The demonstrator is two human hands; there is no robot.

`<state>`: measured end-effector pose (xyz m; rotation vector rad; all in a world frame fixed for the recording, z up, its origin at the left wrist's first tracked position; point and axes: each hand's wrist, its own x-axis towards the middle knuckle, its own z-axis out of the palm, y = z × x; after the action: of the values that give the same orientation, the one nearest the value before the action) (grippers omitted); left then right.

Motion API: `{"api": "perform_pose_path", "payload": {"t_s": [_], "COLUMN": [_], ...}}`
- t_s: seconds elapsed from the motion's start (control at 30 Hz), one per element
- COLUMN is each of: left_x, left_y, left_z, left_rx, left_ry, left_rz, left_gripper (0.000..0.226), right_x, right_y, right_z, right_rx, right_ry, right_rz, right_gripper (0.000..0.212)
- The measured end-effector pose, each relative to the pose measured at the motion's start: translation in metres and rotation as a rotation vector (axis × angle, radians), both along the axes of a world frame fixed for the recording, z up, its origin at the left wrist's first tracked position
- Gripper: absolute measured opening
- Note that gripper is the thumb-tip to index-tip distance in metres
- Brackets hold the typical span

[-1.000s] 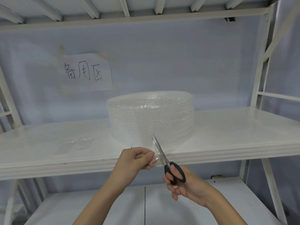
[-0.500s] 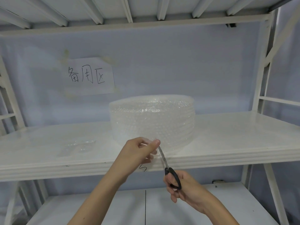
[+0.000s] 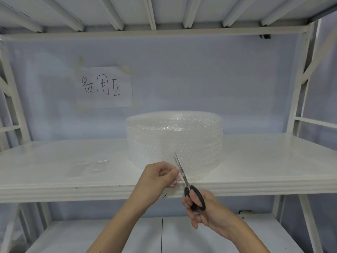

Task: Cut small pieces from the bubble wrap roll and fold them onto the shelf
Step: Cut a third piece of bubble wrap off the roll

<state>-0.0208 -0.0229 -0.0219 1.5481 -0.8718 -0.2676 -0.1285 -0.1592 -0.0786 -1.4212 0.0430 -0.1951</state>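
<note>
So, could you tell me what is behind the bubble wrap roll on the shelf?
Above the bubble wrap roll only the bare wall shows; whatever stands low behind it on the shelf is covered.

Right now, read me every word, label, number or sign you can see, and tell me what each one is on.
"备用区": handwritten in black on the white paper sheet taped to the pale back wall, above and left of the clear bubble wrap roll.
A small black hand-drawn mark on the white shelf's front edge, below the left hand: partly hidden, not readable.
Black-handled scissors: no text visible.
</note>
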Motion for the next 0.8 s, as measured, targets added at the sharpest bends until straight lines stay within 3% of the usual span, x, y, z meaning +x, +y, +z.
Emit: {"api": "perform_pose_path", "payload": {"t_s": [0.17,0.33,0.53,0.63,0.8], "left_x": [0.006,0.007,0.008,0.008,0.008], "left_y": [0.004,0.008,0.011,0.012,0.016], "left_z": [0.001,0.002,0.006,0.008,0.021], "left_rx": [0.03,0.059,0.067,0.075,-0.009], "left_ry": [-0.028,-0.06,-0.082,-0.046,0.035], "left_rz": [0.0,-0.035,-0.072,-0.07,-0.003], "left_gripper": [0.011,0.012,0.014,0.015,0.034], "right_x": [0.005,0.005,0.013,0.014,0.015], "right_y": [0.002,0.005,0.004,0.004,0.01], "right_z": [-0.003,0.004,0.007,0.004,0.004], "right_rx": [0.002,0.018,-0.079,-0.079,-0.038], "right_ry": [-0.023,-0.026,-0.082,-0.081,-0.076], "right_rz": [-0.011,-0.003,-0.009,-0.033,-0.098], "right_gripper": [0.059,0.035,0.049,0.047,0.028]}}
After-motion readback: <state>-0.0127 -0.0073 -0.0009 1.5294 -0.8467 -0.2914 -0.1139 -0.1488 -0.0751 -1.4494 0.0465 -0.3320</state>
